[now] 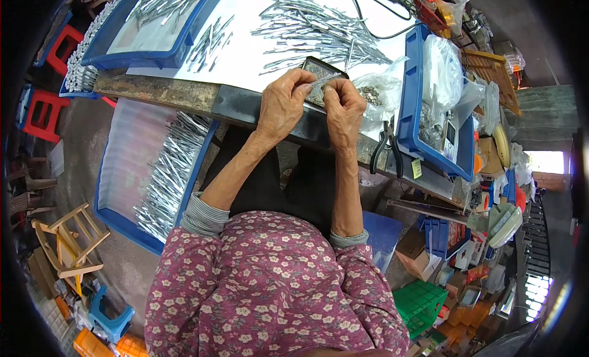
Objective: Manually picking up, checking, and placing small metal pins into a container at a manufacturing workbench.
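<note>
My left hand (282, 105) and my right hand (345, 114) meet over a small dark tray (334, 69) at the table's near edge. Thumb and fingers of the left are pinched on a thin silvery piece (319, 81) that slants toward the right hand. Also closed in a pinch, the right hand hides whatever its fingertips grip. Small metal bits lie in the tray. Just behind is a big loose heap of slim silvery metal rods (313, 28) on the white table top. Right of my right hand, a clear plastic bag (383, 90) holds small metal parts.
Black-handled pliers (386, 149) hang over the front edge, beside a blue crate (406, 105) of plastic bags. More rods fill a blue tray (104, 219) below left and another blue tray (184, 47) on the table. A black cable (362, 16) curves at the back.
</note>
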Demonstrator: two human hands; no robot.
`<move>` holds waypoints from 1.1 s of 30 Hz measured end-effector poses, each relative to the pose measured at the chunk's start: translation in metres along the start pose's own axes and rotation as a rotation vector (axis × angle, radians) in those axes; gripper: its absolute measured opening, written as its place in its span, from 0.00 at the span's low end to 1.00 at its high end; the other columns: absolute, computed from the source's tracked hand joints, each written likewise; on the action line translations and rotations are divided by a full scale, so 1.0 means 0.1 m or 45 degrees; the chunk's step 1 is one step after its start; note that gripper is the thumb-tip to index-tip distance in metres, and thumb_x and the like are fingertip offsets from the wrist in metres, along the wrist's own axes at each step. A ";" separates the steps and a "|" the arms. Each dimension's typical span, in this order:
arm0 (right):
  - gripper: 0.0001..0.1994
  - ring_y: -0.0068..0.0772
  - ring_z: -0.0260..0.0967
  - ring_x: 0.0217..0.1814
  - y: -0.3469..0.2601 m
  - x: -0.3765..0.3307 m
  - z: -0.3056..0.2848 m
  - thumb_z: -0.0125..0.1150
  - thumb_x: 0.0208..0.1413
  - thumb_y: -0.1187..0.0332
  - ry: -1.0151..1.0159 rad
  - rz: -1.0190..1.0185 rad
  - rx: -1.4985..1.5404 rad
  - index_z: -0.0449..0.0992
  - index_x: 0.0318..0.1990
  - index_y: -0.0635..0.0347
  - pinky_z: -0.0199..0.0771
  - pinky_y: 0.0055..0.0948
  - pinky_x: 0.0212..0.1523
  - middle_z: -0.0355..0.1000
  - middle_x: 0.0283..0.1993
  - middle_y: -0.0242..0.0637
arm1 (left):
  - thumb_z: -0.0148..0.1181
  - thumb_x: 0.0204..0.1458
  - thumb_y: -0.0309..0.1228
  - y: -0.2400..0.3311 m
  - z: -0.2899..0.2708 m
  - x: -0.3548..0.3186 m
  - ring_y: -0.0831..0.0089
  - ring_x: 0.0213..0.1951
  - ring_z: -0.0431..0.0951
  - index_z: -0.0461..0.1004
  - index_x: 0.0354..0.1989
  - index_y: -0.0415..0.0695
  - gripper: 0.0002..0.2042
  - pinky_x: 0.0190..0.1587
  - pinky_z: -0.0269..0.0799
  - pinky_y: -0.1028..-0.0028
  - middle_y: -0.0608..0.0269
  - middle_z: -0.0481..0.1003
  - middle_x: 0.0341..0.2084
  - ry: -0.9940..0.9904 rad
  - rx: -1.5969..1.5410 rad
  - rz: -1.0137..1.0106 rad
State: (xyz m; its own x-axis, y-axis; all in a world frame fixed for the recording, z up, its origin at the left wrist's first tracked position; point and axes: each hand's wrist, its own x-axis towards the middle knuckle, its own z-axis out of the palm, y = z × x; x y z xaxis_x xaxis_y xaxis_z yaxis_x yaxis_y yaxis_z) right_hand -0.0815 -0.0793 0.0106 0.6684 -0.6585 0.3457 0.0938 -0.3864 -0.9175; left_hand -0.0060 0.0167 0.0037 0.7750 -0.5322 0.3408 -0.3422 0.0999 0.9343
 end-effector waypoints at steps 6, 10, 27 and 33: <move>0.04 0.17 0.57 0.22 -0.06 -0.01 -0.02 0.51 0.48 0.76 -0.034 0.056 -0.034 0.68 0.26 0.67 0.58 0.21 0.23 0.63 0.20 0.30 | 0.50 0.49 0.23 -0.01 -0.03 0.00 0.74 0.26 0.74 0.71 0.32 0.37 0.05 0.29 0.69 0.75 0.60 0.74 0.23 -0.051 -0.007 0.012; 0.04 0.17 0.57 0.23 -0.08 -0.01 -0.03 0.51 0.48 0.76 -0.039 0.042 -0.020 0.68 0.26 0.68 0.58 0.20 0.23 0.64 0.20 0.31 | 0.48 0.48 0.21 0.00 -0.05 0.01 0.79 0.25 0.72 0.70 0.32 0.36 0.05 0.28 0.68 0.78 0.63 0.72 0.20 -0.157 -0.265 -0.084; 0.04 0.12 0.54 0.20 -0.04 -0.03 -0.06 0.52 0.47 0.76 -0.084 0.191 0.246 0.70 0.24 0.66 0.53 0.15 0.19 0.62 0.18 0.24 | 0.48 0.47 0.19 0.01 -0.07 0.00 0.82 0.23 0.68 0.69 0.31 0.36 0.04 0.27 0.66 0.81 0.67 0.68 0.17 -0.212 -0.390 -0.166; 0.04 0.12 0.54 0.19 -0.05 -0.03 -0.05 0.52 0.47 0.76 -0.083 0.182 0.234 0.69 0.24 0.66 0.53 0.15 0.19 0.62 0.18 0.24 | 0.48 0.48 0.20 0.01 -0.05 -0.01 0.83 0.22 0.67 0.69 0.30 0.35 0.04 0.26 0.65 0.82 0.69 0.68 0.17 -0.203 -0.293 -0.105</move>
State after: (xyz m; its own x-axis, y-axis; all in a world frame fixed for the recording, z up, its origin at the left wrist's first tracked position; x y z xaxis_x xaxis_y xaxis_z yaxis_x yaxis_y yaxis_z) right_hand -0.0877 -0.0788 0.0151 0.7304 -0.6526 0.2015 0.1231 -0.1643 -0.9787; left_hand -0.0041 0.0214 0.0050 0.6956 -0.6701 0.2590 -0.1381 0.2290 0.9636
